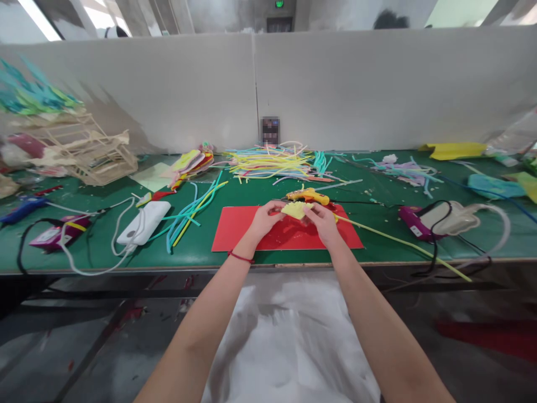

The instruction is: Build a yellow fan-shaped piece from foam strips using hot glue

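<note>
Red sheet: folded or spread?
Spread: the red sheet lies flat on the green tabletop beneath the left hand and right hand, all four corners showing.

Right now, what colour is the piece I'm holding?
The piece is pale yellow in the head view.

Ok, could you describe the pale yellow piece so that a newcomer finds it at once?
On the green table, find the red sheet near the front edge. Over it, the left hand and right hand hold the pale yellow piece between them. It is paler than the yellow-orange tool behind it and, unlike the long thin strip at its right, compact with an uneven upper edge.
</note>
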`<state>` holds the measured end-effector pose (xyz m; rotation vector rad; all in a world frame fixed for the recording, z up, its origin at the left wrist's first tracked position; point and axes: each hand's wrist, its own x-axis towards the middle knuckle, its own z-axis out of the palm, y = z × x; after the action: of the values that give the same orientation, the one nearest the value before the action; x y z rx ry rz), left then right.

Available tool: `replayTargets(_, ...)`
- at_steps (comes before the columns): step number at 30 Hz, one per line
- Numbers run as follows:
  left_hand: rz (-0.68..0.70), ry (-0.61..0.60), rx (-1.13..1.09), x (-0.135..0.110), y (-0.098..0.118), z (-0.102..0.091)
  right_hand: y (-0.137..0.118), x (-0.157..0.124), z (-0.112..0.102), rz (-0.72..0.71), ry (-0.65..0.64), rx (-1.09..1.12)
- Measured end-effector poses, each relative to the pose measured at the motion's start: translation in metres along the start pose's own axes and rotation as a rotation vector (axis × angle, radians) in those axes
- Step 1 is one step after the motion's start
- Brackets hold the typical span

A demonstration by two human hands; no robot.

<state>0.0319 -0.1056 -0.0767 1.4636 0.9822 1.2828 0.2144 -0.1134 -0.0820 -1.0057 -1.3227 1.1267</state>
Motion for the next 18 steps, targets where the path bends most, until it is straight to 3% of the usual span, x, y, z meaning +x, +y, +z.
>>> replayTargets(8,-0.072,-0.076,-0.185,-0.004,0.007,0.001,0.000,0.000,0.000,0.020,0.010,0.060)
replayTargets(11,-0.076,-0.060,-0.123,-0.006,0.010,0.003,0.001,0.000,0.000,0.019,0.000,0.066)
replayTargets(18,-0.093,-0.237,-0.036,-0.010,0.015,0.007,0.004,0.003,-0.001,-0.031,-0.016,0.049)
